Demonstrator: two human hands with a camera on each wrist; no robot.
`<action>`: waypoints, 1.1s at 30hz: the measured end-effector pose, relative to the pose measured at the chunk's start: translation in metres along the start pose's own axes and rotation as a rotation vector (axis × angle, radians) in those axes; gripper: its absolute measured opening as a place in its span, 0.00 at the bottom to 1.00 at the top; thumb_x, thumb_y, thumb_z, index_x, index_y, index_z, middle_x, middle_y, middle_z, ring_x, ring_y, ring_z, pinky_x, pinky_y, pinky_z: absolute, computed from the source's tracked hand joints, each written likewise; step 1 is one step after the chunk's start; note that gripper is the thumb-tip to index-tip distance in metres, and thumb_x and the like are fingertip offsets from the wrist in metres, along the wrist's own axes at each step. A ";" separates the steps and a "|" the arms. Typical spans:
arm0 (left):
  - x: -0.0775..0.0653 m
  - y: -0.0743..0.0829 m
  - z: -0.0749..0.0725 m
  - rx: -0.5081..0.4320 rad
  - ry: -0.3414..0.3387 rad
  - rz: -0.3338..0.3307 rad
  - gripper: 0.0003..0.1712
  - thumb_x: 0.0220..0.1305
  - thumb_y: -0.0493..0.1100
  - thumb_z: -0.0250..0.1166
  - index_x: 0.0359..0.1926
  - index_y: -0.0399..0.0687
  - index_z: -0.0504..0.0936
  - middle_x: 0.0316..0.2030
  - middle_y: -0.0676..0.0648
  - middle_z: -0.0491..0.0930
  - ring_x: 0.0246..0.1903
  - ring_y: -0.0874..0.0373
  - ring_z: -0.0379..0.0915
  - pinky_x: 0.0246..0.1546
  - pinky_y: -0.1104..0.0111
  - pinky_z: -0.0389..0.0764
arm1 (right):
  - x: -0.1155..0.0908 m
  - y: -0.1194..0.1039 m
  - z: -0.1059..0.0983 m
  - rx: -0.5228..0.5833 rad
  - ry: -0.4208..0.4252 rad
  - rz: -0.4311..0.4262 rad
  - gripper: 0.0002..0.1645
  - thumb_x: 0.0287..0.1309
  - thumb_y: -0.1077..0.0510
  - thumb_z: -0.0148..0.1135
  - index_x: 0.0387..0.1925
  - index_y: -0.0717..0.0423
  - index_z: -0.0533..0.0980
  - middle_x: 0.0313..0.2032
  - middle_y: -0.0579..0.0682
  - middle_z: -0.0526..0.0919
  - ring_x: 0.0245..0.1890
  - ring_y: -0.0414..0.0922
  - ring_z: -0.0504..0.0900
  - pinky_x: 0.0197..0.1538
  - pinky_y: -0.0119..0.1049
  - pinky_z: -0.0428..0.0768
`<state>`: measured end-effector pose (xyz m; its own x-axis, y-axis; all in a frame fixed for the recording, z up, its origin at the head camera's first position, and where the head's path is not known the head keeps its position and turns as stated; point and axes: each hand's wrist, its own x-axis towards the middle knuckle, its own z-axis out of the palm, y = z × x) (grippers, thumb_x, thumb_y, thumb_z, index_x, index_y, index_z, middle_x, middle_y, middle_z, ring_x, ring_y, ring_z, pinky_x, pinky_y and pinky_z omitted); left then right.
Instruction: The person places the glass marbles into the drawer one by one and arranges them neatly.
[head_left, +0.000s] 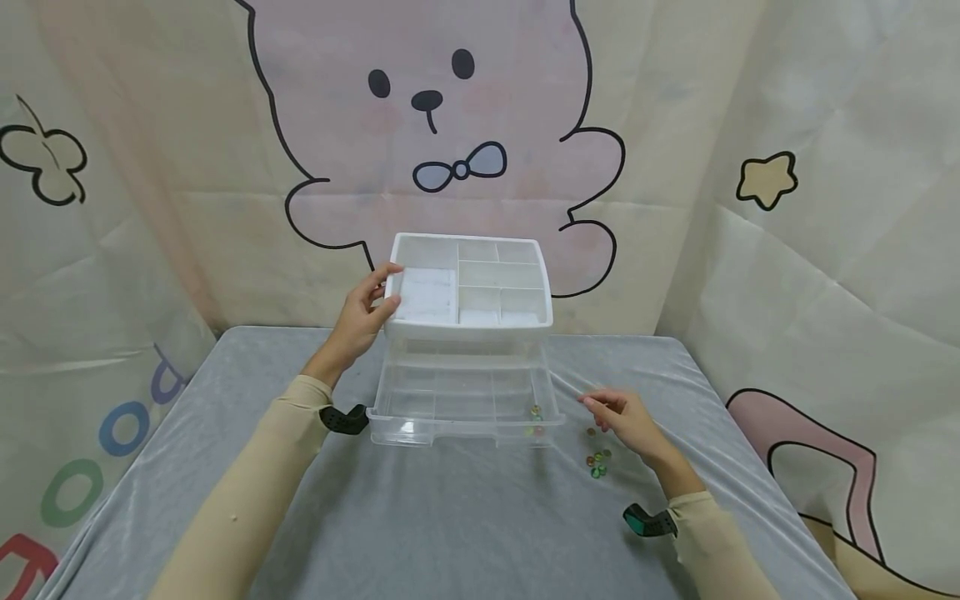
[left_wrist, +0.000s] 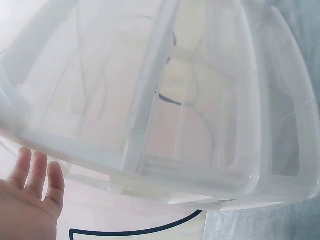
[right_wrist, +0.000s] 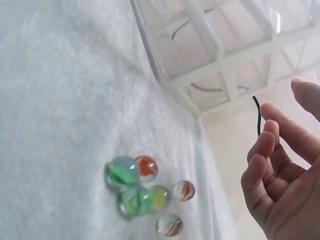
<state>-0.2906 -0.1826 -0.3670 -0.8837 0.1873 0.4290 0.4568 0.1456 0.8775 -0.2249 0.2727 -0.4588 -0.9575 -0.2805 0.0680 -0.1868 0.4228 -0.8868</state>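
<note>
On a grey cloth (head_left: 450,525), glass marbles (right_wrist: 137,201) lie beside a clear storage box (head_left: 468,332) with its drawer (head_left: 465,430) standing out.

Nearest, the marbles, green, orange and yellow-streaked, sit close together; by them the right hand (head_left: 627,422) has loosely bent fingers, thumb and forefinger apart. More marbles show at the drawer's right end. Farther back, the left hand (head_left: 358,318) grips the box's white top tray (head_left: 551,321) at its left rim, three fingers straight along the outside. On the left wall, letters run from a red one (head_left: 33,546), cut off and unreadable, through a green o (head_left: 48,497) and a blue o (head_left: 105,433) to a purple one (head_left: 178,379), perhaps d. The far wall bears a pink animal (head_left: 517,92).
</note>
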 end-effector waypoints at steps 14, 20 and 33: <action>0.000 -0.001 0.001 -0.005 -0.007 -0.011 0.29 0.74 0.38 0.54 0.74 0.46 0.64 0.72 0.36 0.61 0.63 0.41 0.66 0.47 0.75 0.73 | -0.001 0.036 -0.004 0.022 0.018 0.083 0.23 0.72 0.56 0.58 0.55 0.75 0.77 0.35 0.49 0.85 0.30 0.39 0.80 0.35 0.34 0.80; 0.002 0.000 -0.001 -0.004 -0.015 0.003 0.29 0.74 0.38 0.54 0.74 0.45 0.63 0.70 0.31 0.61 0.59 0.46 0.68 0.45 0.75 0.74 | 0.000 0.045 -0.007 -0.005 -0.010 0.069 0.20 0.69 0.60 0.61 0.52 0.75 0.79 0.34 0.53 0.88 0.26 0.35 0.79 0.30 0.34 0.80; 0.000 0.007 0.000 -0.002 -0.017 -0.021 0.29 0.75 0.37 0.54 0.74 0.46 0.63 0.68 0.35 0.63 0.58 0.46 0.69 0.43 0.75 0.76 | -0.001 0.046 -0.012 -0.089 -0.062 0.023 0.17 0.63 0.65 0.65 0.50 0.76 0.80 0.36 0.63 0.86 0.22 0.34 0.73 0.24 0.29 0.71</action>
<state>-0.2878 -0.1817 -0.3607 -0.8912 0.2008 0.4067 0.4380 0.1482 0.8866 -0.2357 0.3029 -0.4938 -0.9468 -0.3212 0.0175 -0.1865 0.5036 -0.8436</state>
